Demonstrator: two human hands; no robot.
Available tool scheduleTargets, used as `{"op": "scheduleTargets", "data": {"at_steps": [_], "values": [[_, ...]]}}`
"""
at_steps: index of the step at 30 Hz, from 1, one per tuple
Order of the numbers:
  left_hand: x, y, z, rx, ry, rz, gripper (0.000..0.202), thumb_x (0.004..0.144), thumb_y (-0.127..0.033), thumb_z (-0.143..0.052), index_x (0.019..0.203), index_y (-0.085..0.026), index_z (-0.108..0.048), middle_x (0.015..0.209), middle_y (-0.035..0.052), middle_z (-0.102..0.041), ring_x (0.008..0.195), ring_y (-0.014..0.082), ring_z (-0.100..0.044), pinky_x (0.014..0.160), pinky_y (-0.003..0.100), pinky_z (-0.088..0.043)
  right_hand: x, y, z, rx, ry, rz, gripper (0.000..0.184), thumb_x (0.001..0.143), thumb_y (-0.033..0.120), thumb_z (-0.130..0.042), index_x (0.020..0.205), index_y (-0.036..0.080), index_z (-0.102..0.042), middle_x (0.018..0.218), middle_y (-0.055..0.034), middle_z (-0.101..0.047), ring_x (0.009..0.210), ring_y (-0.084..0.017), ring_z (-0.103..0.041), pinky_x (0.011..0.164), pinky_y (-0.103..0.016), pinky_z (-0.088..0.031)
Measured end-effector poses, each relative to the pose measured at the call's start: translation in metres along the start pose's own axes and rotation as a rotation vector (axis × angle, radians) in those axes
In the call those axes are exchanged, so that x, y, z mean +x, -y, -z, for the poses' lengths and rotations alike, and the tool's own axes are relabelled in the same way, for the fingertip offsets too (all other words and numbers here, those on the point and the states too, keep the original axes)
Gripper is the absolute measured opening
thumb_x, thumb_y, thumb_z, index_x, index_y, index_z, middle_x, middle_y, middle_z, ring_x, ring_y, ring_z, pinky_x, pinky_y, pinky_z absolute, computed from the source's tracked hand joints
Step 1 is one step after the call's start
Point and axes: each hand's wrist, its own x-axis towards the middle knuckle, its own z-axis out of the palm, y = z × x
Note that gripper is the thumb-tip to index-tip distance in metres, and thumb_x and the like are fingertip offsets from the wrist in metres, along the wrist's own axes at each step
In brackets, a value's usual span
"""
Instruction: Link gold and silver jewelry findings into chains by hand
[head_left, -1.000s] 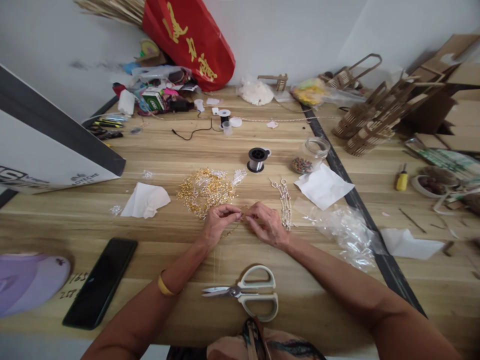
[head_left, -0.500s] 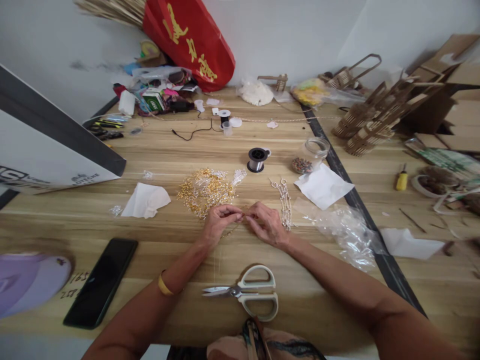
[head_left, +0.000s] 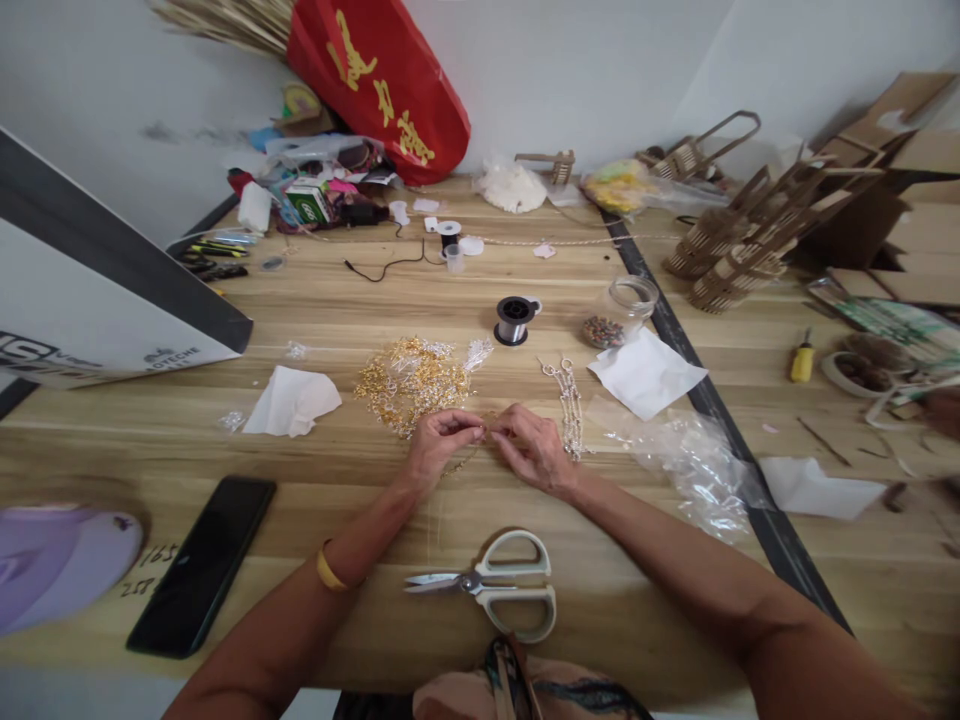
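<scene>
My left hand (head_left: 436, 447) and my right hand (head_left: 534, 449) meet fingertip to fingertip on the wooden table (head_left: 360, 300), both pinched on a small gold-coloured piece (head_left: 486, 432) too tiny to name. A thin gold strand trails from under my left hand. Just beyond lies a heap of gold and silver chain bits (head_left: 412, 380). To the right of my right hand lies a row of silver chains (head_left: 571, 405). White-handled scissors (head_left: 495, 590) lie near the table's front edge, between my forearms.
A black phone (head_left: 201, 565) and a crumpled tissue (head_left: 291, 400) lie to the left. A wire spool (head_left: 514, 320), a bead jar (head_left: 622, 310), white paper (head_left: 646, 374) and clear plastic bags (head_left: 694, 465) lie to the right. A red bag (head_left: 382, 80) stands at the back wall.
</scene>
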Motion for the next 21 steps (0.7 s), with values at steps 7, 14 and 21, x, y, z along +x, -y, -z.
{"op": "scheduleTargets", "data": {"at_steps": [7,14,21], "values": [[-0.0001,-0.0003,0.0003,0.020,-0.016,-0.018,0.015,0.057,-0.020,-0.077,0.070,-0.015,-0.070,0.063,-0.0006,-0.067,0.061,0.0118,-0.059,0.064,0.023,-0.046,0.0009,0.0012,0.0007,0.000,0.008,-0.005,0.007,0.089,0.017,-0.049,0.094,0.019,-0.053,0.081,-0.0048,-0.059,0.073,-0.014,-0.055,0.062,-0.026,-0.045],[-0.0001,-0.0016,-0.0001,0.046,-0.021,-0.041,0.013,0.059,-0.019,-0.076,0.068,-0.015,-0.069,0.063,-0.0011,-0.066,0.061,0.0108,-0.058,0.063,0.022,-0.044,-0.0002,0.0003,0.0003,0.006,0.007,-0.008,0.007,0.089,0.016,-0.049,0.094,0.019,-0.052,0.082,-0.0048,-0.059,0.075,-0.014,-0.055,0.063,-0.025,-0.044],[0.0008,-0.0003,0.0006,0.036,-0.019,-0.053,0.012,0.059,-0.019,-0.075,0.069,-0.015,-0.070,0.064,-0.0004,-0.066,0.061,0.0110,-0.057,0.062,0.022,-0.044,-0.0003,-0.0006,0.0001,0.009,0.012,0.000,0.009,0.088,0.015,-0.049,0.095,0.019,-0.052,0.083,-0.0052,-0.059,0.075,-0.015,-0.055,0.064,-0.026,-0.045]]}}
